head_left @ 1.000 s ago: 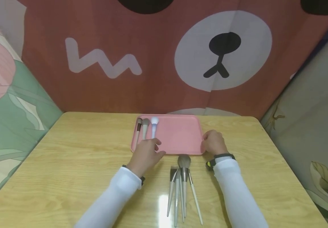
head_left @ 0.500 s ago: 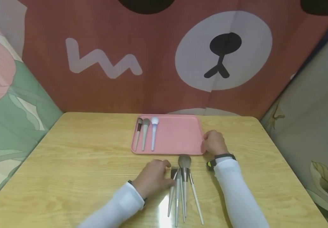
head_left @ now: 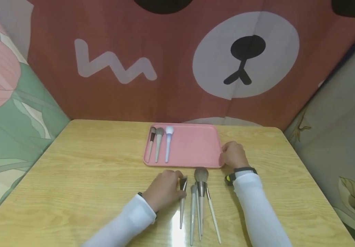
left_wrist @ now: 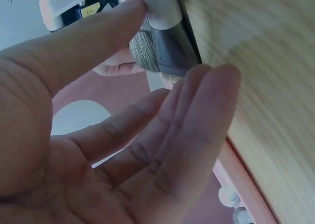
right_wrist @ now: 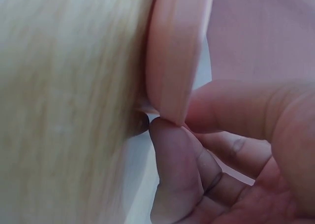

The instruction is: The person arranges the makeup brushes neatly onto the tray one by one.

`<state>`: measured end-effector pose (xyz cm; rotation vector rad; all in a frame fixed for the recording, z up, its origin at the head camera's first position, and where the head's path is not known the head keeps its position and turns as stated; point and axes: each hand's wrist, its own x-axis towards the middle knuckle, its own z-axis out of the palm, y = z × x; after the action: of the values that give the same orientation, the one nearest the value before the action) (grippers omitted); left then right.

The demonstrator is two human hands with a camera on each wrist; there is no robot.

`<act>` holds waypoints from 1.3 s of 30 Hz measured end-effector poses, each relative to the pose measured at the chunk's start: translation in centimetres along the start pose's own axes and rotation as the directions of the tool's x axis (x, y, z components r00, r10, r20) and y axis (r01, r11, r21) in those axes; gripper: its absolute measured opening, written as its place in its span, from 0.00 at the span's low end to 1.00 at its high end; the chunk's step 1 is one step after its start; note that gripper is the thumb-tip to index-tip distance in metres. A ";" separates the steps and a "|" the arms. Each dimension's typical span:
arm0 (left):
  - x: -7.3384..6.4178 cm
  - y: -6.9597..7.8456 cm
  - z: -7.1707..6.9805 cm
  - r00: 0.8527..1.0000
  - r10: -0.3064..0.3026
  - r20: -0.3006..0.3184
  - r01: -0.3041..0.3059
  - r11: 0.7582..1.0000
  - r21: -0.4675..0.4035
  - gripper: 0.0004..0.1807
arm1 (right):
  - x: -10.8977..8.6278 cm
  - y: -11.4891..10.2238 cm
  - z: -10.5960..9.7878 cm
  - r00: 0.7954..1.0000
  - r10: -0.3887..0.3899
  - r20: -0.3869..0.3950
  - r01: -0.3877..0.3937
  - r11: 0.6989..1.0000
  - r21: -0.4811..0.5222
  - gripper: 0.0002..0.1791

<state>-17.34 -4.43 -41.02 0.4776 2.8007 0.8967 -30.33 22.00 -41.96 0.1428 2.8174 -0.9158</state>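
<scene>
My left hand [head_left: 164,189] pinches a flat-topped makeup brush [head_left: 181,207] with dark bristles, its handle pointing toward me. In the left wrist view the thumb lies by the ferrule and the fingertips [left_wrist: 224,81] meet the dark bristles of that brush [left_wrist: 174,51]. Just right of it lie several more makeup brushes [head_left: 201,192], one with a big fluffy grey head. My right hand [head_left: 235,155] holds the right edge of a pink tray [head_left: 196,147]. Seen from the right wrist, thumb and finger pinch the tray's corner [right_wrist: 174,61].
Three makeup brushes stand side by side at the tray's left: a dark-ferruled one [head_left: 151,144], a grey one [head_left: 158,144] and a lilac one [head_left: 168,145]. The wooden table [head_left: 87,171] meets a bear-print cloth [head_left: 165,99] at the back.
My left hand has come from the tray down to the loose brushes. The flat-topped brush has shifted left, apart from the others. The right hand stays at the tray.
</scene>
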 end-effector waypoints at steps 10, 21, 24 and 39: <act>0.0 -0.3 -0.3 1.000 0.019 0.008 -0.019 0.999 0.050 0.10 | 0.0 -0.1 -0.1 1.000 0.004 0.005 -0.004 1.000 0.030 0.11; -0.1 0.0 0.1 0.999 0.038 -0.020 -0.036 0.996 0.082 0.17 | 0.0 0.2 0.0 1.000 -0.016 -0.010 0.016 0.999 0.028 0.10; -0.2 0.1 0.2 0.999 0.041 -0.027 -0.038 0.995 0.097 0.17 | 0.0 0.2 0.1 1.000 -0.020 -0.009 0.020 0.999 0.028 0.10; -0.6 0.5 0.9 0.999 0.017 -0.049 -0.010 0.991 0.137 0.15 | 0.0 0.4 0.3 1.000 -0.010 -0.014 0.011 1.000 0.017 0.15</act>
<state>-16.40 -3.79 -41.48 0.4998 2.9210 0.7320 -30.25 22.10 -42.45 0.1375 2.8264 -0.9450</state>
